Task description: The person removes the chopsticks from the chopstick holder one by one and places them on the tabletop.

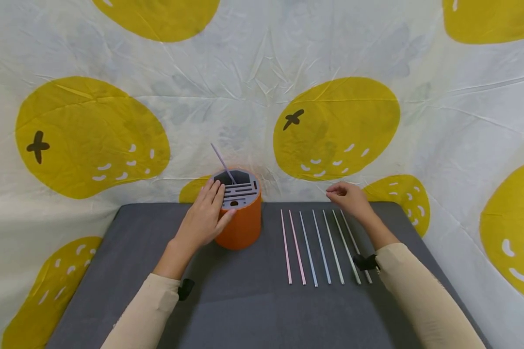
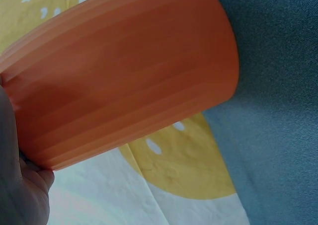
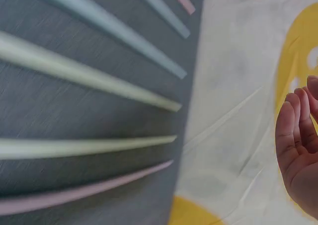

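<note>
My left hand (image 1: 202,218) rests on the near left rim of an orange round desk organizer (image 1: 240,235), fingers lying straight over its grey slotted top (image 1: 244,199). The thumb points across its front side. A thin purple straw (image 1: 220,157) leans up out of the organizer's large back compartment. My right hand (image 1: 351,198) hovers above the far ends of a row of straws, fingers loosely bent, with nothing visible in them. The row has pink straws (image 1: 297,247), blue straws (image 1: 308,248), pale green straws (image 1: 333,246) and, rightmost, a pale purple straw (image 3: 99,187).
The straws lie side by side, slightly fanned, on a dark grey table (image 1: 253,310). A white cloth (image 1: 227,63) printed with yellow fruit hangs behind the table's far edge. Black straps with small devices sit at both wrists.
</note>
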The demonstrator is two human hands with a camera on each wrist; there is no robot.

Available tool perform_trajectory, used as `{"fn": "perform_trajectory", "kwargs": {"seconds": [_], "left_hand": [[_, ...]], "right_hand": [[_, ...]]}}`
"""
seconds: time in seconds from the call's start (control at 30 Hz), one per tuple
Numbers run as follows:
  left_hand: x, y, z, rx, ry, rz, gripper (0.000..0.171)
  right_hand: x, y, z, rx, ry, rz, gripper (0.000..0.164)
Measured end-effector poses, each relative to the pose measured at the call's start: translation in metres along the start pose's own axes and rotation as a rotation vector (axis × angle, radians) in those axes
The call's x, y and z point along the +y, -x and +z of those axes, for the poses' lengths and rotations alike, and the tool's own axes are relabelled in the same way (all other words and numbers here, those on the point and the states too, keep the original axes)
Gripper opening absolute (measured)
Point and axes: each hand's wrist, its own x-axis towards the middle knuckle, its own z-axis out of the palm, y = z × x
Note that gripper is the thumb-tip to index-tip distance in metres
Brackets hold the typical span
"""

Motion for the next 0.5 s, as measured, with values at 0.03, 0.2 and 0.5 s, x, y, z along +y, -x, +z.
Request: {"fn": "perform_trajectory", "kwargs": {"seconds": [0.03,0.2,0.5], "left_hand": [[0.0,0.0,0.0,0.005,0.0,0.004,0.074],[0.0,0.0,0.001,0.0,0.005,0.005,0.074],[-0.001,0.0,0.001,-0.003,-0.003,0.002,0.074]], "right_hand": [[-0.006,-0.001,0.001,0.0,-0.014,-0.007,0.031],[-0.036,-0.008,0.006,-0.017,-0.123,-0.036,0.036],[-0.092,-0.035,0.021,-0.06,-0.34,-0.155,0.037]]}}
